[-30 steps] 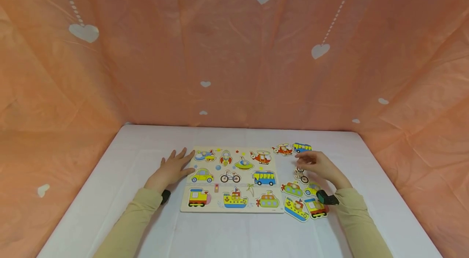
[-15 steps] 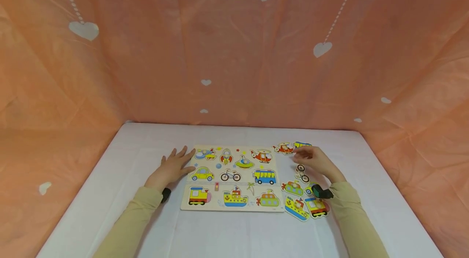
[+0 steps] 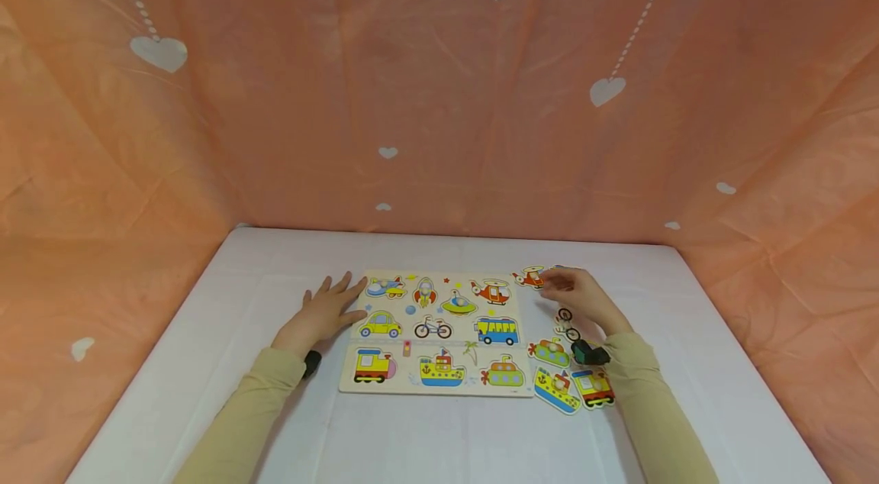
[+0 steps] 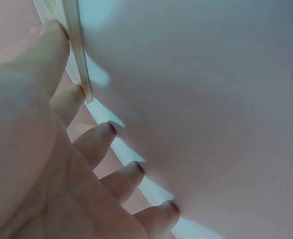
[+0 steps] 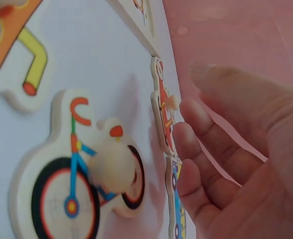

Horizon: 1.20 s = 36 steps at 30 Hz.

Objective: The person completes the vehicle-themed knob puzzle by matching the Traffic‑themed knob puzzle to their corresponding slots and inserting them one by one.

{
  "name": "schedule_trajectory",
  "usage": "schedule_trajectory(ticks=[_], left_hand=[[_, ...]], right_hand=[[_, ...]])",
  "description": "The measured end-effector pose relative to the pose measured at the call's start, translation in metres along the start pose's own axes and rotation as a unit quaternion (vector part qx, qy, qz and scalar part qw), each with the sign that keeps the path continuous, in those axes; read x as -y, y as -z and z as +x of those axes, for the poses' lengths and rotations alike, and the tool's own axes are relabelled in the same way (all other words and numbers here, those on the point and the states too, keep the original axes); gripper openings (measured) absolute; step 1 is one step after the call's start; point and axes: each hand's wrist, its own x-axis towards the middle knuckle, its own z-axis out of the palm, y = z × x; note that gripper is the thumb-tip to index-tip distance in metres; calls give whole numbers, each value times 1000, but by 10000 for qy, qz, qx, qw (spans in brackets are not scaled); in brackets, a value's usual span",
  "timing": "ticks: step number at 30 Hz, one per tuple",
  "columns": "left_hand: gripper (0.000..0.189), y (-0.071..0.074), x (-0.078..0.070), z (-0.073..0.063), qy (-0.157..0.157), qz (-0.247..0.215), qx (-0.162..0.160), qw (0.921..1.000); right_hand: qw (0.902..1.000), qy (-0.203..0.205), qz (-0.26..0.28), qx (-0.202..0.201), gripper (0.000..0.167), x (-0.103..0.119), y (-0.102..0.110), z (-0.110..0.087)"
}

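The vehicle puzzle board (image 3: 446, 343) lies flat on the table. My left hand (image 3: 321, 317) has its fingers spread at the board's left side; in the left wrist view the thumb (image 4: 42, 55) and index finger touch its edge. My right hand (image 3: 585, 298) hovers over the loose pieces, fingers loosely bent and holding nothing. Its fingertips are close to the wooden knob of the red helicopter piece (image 5: 162, 112); whether they touch cannot be told. Beside that lies the bus piece (image 5: 178, 204), mostly hidden by the hand in the head view. Nearer is the bicycle piece (image 5: 72, 189).
Right of the board lie a submarine piece (image 3: 549, 352), a ship piece (image 3: 557, 391) and a train piece (image 3: 594, 387). A dark wrist device (image 3: 588, 353) covers the spot where the car piece was seen. A pink curtain (image 3: 439, 125) surrounds the white table (image 3: 412, 438).
My right hand has moved left and slightly away from me, from above the bicycle piece toward the helicopter piece, now covering most of the bus piece. The left hand stays at the board.
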Motion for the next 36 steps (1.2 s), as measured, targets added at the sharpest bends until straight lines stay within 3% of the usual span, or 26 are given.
schedule_trajectory(ticks=[5,21,36], left_hand=[[73,-1,0,0,17,10,-7,10000],[72,3,-2,-1,38,-16,14,10000],[71,3,-3,-1,19,-32,43,10000]], right_hand=[[9999,36,-37,-112,34,-25,-4,12],[9994,-146,-61,-296,32,-18,-9,26],[9977,-408,-246,-482,34,-25,-11,31]])
